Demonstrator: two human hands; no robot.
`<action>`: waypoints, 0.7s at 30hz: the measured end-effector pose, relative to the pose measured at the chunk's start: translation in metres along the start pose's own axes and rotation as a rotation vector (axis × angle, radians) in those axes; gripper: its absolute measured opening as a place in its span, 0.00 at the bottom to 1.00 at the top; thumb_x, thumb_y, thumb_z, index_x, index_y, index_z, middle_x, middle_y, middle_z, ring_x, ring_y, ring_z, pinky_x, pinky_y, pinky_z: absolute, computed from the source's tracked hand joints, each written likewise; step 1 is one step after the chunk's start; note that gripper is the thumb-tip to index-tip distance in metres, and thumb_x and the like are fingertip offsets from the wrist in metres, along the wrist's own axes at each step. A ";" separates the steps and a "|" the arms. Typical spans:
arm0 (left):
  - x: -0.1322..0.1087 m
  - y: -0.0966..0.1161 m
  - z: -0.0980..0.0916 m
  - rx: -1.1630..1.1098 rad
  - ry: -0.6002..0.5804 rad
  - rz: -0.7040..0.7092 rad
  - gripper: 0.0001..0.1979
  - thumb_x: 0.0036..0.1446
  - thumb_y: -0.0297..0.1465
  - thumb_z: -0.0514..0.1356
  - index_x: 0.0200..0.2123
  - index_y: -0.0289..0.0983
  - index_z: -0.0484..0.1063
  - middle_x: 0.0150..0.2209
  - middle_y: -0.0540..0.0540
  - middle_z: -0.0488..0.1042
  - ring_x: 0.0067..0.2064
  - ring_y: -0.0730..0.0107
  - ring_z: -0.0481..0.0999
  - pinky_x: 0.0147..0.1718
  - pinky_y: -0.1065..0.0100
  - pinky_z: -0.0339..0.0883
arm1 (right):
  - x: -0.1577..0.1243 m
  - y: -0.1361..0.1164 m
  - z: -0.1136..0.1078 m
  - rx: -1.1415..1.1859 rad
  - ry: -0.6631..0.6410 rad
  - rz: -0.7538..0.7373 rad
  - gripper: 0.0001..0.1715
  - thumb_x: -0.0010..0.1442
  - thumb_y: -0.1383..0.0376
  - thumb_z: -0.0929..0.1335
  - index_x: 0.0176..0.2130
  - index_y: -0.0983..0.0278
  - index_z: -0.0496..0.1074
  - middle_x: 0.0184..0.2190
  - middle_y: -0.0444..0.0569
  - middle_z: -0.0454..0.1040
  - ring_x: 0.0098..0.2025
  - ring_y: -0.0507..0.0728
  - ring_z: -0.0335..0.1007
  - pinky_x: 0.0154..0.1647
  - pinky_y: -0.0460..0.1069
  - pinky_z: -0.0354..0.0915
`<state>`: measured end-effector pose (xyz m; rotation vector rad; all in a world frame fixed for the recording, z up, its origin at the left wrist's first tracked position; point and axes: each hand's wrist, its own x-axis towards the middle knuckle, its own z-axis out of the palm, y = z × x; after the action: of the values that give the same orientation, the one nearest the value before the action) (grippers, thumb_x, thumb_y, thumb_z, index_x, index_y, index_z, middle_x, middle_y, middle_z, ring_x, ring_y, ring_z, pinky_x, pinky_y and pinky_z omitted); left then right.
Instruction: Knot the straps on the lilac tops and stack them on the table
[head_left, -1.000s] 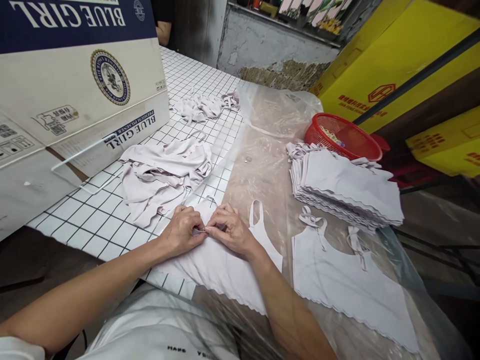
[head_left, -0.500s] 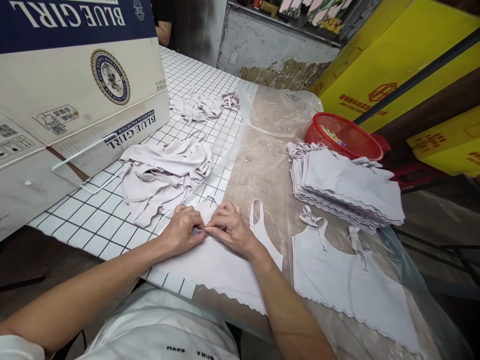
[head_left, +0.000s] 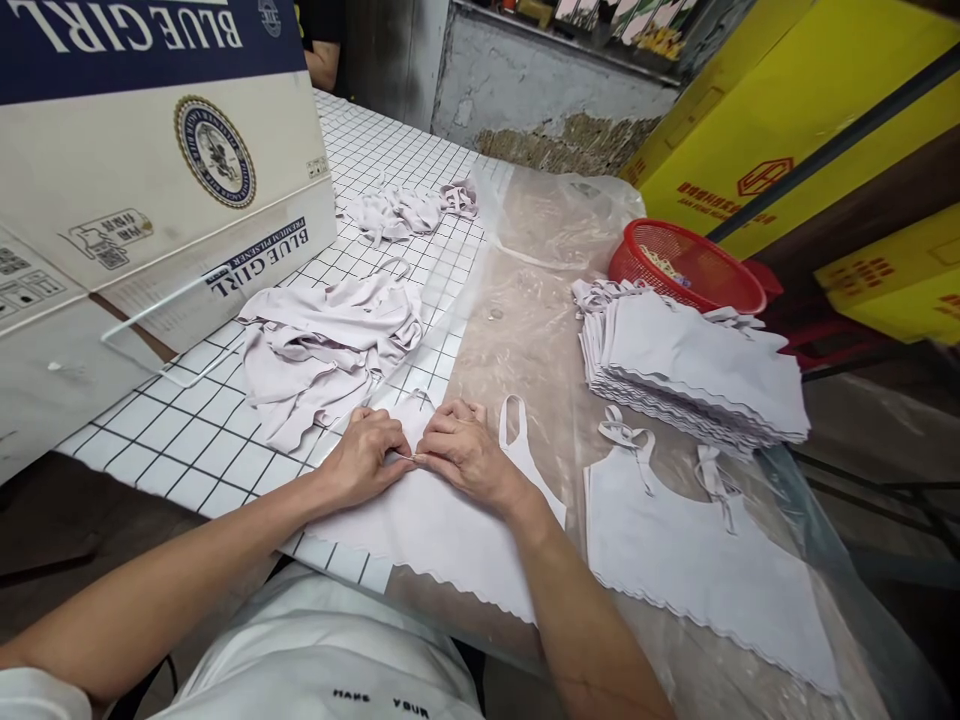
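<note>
A pale lilac camisole (head_left: 457,540) with a scalloped hem lies flat at the table's near edge, one strap loop standing out at its right. My left hand (head_left: 365,455) pinches the middle of its neckline between thumb and fingers. Close beside it, my right hand (head_left: 465,452) pinches the same edge, the fingertips of both hands almost meeting. Whatever small detail sits between the fingertips is hidden. To the right, more camisoles (head_left: 697,550) lie flat with their straps folded over the front.
A thick stack of folded camisoles (head_left: 682,370) stands at the right, by a red plastic basket (head_left: 694,270). A crumpled garment pile (head_left: 330,340) and a carton (head_left: 150,200) are at left. Clear plastic sheeting (head_left: 517,320) covers part of the checked table (head_left: 217,450). Behind are yellow boxes (head_left: 780,120) and a person's arm (head_left: 322,65).
Both hands keep their pinch on the neckline, with only a slight shift of the right hand. The camisole stays in place; the view has tilted very slightly.
</note>
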<state>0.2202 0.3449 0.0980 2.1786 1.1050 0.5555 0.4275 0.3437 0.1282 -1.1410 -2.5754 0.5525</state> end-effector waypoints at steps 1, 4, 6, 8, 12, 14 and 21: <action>0.000 0.000 0.000 -0.001 -0.003 0.001 0.08 0.58 0.33 0.61 0.28 0.38 0.74 0.29 0.48 0.75 0.35 0.65 0.69 0.44 0.57 0.55 | 0.000 0.000 0.000 -0.022 -0.005 -0.006 0.12 0.68 0.60 0.66 0.34 0.60 0.76 0.35 0.47 0.77 0.49 0.59 0.63 0.55 0.58 0.45; 0.000 0.000 -0.001 -0.007 -0.011 0.001 0.08 0.58 0.33 0.61 0.28 0.38 0.74 0.28 0.48 0.75 0.36 0.64 0.69 0.44 0.57 0.55 | -0.001 0.002 -0.001 -0.054 -0.003 -0.009 0.13 0.68 0.59 0.66 0.34 0.60 0.76 0.34 0.46 0.76 0.49 0.59 0.63 0.56 0.59 0.44; 0.000 0.000 -0.001 -0.010 -0.013 0.000 0.08 0.58 0.33 0.61 0.28 0.38 0.74 0.29 0.48 0.75 0.36 0.64 0.69 0.44 0.57 0.55 | -0.001 0.002 -0.002 -0.064 -0.009 -0.004 0.13 0.68 0.59 0.66 0.34 0.60 0.75 0.34 0.46 0.76 0.49 0.59 0.63 0.56 0.59 0.44; 0.000 0.000 -0.001 -0.010 -0.014 0.000 0.08 0.58 0.33 0.61 0.29 0.38 0.74 0.29 0.48 0.75 0.36 0.63 0.69 0.44 0.57 0.55 | -0.002 0.001 -0.003 -0.076 -0.025 -0.009 0.13 0.68 0.60 0.66 0.33 0.61 0.75 0.35 0.47 0.76 0.49 0.59 0.64 0.57 0.59 0.44; 0.000 0.001 -0.001 -0.018 -0.008 -0.008 0.07 0.58 0.33 0.61 0.29 0.38 0.75 0.29 0.48 0.76 0.37 0.63 0.70 0.44 0.58 0.55 | -0.001 -0.001 -0.007 -0.073 -0.041 -0.023 0.12 0.68 0.61 0.66 0.34 0.61 0.74 0.36 0.48 0.77 0.53 0.61 0.63 0.58 0.60 0.45; 0.001 0.001 0.000 -0.024 -0.001 -0.017 0.07 0.58 0.33 0.62 0.29 0.38 0.75 0.29 0.49 0.76 0.37 0.64 0.70 0.45 0.58 0.55 | 0.000 -0.001 -0.008 -0.058 -0.044 -0.019 0.12 0.69 0.61 0.64 0.35 0.61 0.73 0.37 0.48 0.77 0.55 0.62 0.62 0.58 0.60 0.45; 0.001 0.000 0.001 -0.019 -0.006 -0.016 0.08 0.60 0.33 0.60 0.30 0.38 0.76 0.29 0.48 0.76 0.36 0.64 0.70 0.44 0.57 0.55 | 0.007 0.000 -0.011 -0.059 -0.080 -0.065 0.16 0.71 0.59 0.63 0.33 0.61 0.72 0.33 0.46 0.76 0.47 0.58 0.63 0.57 0.58 0.46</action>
<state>0.2214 0.3454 0.0976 2.1515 1.1084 0.5496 0.4274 0.3514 0.1382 -1.0701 -2.7031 0.5198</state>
